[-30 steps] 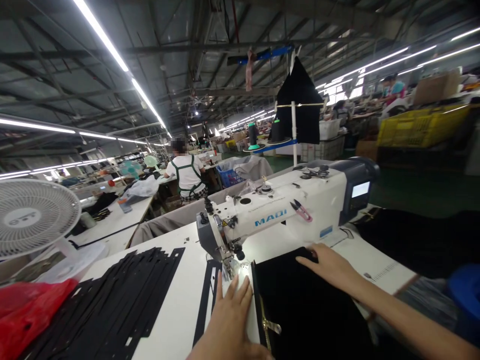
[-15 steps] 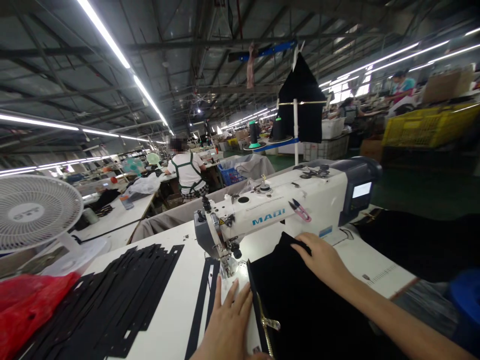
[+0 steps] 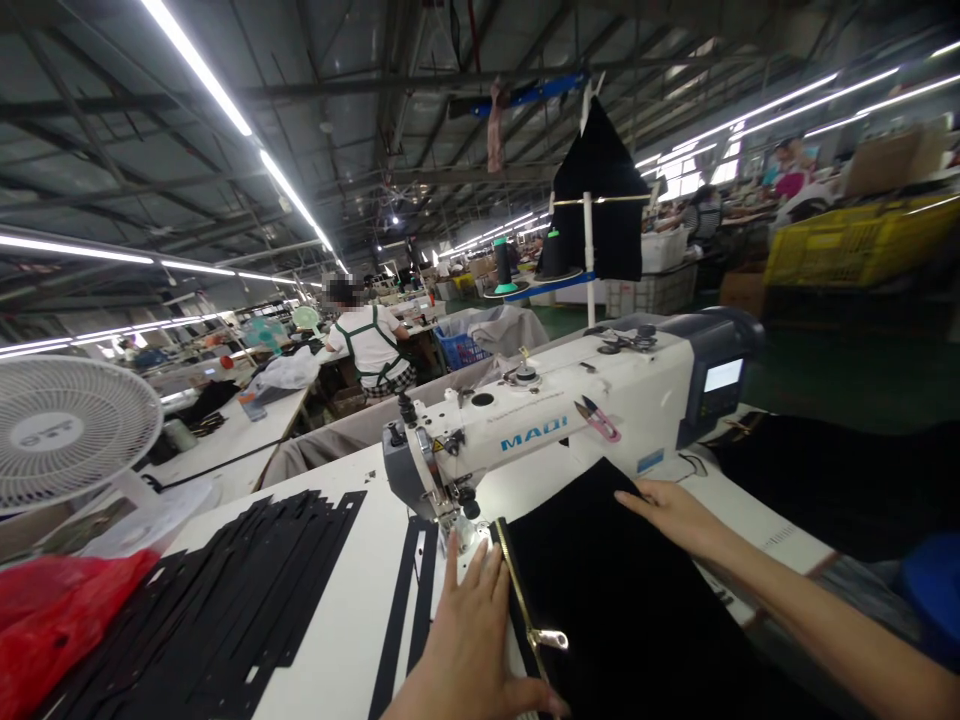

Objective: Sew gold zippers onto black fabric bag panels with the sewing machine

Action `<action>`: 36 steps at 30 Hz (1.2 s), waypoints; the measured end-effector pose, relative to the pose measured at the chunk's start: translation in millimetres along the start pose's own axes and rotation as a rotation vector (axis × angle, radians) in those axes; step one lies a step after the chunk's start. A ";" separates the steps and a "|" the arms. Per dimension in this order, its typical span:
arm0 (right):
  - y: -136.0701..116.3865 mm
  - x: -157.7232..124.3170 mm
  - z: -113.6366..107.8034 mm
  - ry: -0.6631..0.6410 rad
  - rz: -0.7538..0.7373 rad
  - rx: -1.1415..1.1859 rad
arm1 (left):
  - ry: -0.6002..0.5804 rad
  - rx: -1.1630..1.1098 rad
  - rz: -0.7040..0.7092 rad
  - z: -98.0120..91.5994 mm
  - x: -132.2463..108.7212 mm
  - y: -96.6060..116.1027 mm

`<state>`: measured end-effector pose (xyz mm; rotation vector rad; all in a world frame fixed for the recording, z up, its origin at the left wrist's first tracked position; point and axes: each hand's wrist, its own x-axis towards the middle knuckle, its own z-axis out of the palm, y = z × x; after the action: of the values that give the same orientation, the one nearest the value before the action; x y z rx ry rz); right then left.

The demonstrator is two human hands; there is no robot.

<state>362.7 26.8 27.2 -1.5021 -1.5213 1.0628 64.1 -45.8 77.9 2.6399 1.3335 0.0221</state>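
Note:
A black fabric piece [image 3: 600, 590] lies under the sewing machine arm, with a gold zipper [image 3: 517, 575] along its left edge and a shiny zipper pull [image 3: 551, 638] on it. My left hand [image 3: 472, 620] rests flat beside the zipper, its fingers stretched toward the presser foot [image 3: 459, 530] and its thumb at the zipper's lower part. At the fabric's far right edge, my right hand [image 3: 671, 512] grips the cloth between thumb and fingers. The white sewing machine [image 3: 540, 430] stands just beyond both hands. A slotted black strip [image 3: 405, 610] lies left of my left hand.
A pile of black strips [image 3: 217, 590] covers the table's left part, beside a red plastic bag [image 3: 67, 620] and a white fan [image 3: 67, 430]. Pink-handled thread snips [image 3: 598, 420] sit on the machine. More black fabric [image 3: 840, 480] lies right. A person [image 3: 371, 340] works farther back.
My right hand has moved right with the fabric's edge, and the cloth now lies flatter with its far corner shifted right. The zipper shows more fully. My left hand has shifted slightly.

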 end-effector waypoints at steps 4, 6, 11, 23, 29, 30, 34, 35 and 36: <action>-15.2 -16.2 7.2 -0.247 0.170 0.151 | -0.009 0.021 -0.092 6.8 -15.4 -17.6; -23.9 -24.3 7.7 -0.412 0.157 0.192 | -0.013 0.033 -0.114 8.1 -19.5 -26.4; -15.3 -34.0 9.5 -0.356 0.075 -0.025 | -0.065 0.024 -0.068 8.7 -15.0 -36.0; -11.4 -47.0 11.4 -0.293 0.011 -0.098 | -0.107 0.036 -0.051 17.5 -8.3 -46.6; -11.2 -48.7 10.3 -0.318 0.039 -0.083 | -0.027 0.082 -0.023 38.0 1.5 -62.8; -9.5 -42.7 10.5 -0.277 0.038 -0.158 | -0.033 0.092 -0.034 41.3 3.2 -65.2; -10.7 0.8 18.5 -0.088 -0.045 -0.275 | -0.081 0.130 -0.046 45.7 7.5 -69.1; -12.2 13.3 21.7 -0.040 -0.056 -0.280 | -0.084 0.137 -0.058 44.3 7.8 -68.3; -13.6 24.7 24.7 0.008 -0.061 -0.298 | -0.083 0.140 -0.077 42.1 8.0 -67.0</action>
<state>333.6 50.3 29.0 -1.6434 -1.7679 0.8194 19.6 -7.2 24.6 2.6670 1.4577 -0.1959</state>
